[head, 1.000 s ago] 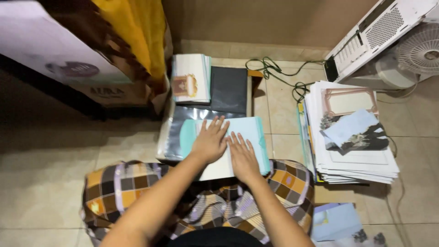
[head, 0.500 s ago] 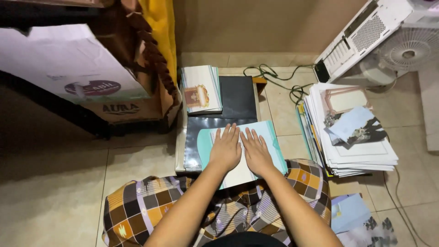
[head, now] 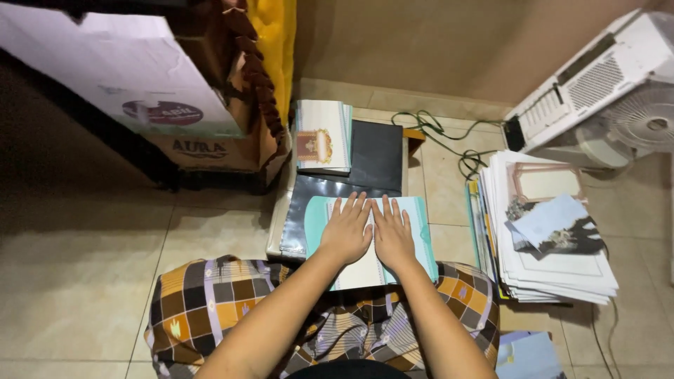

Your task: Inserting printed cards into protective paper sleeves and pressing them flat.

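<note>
My left hand and my right hand lie flat, side by side, palms down on a white sheet with teal borders. That sheet rests on a dark plastic sleeve on top of a low flat stack in front of my knees. Fingers of both hands are spread and point away from me. A small white booklet with a gold emblem sits at the far end of the stack, beside a black folder. My checked cloth covers my lap.
A tall pile of papers and printed cards lies on the tiled floor to the right. Behind it stand a white fan and a white appliance, with a green cable. Cardboard boxes and yellow cloth sit at the far left.
My hands have drawn together on the teal-bordered sheet and now lie straight, side by side. The view has shifted slightly.
</note>
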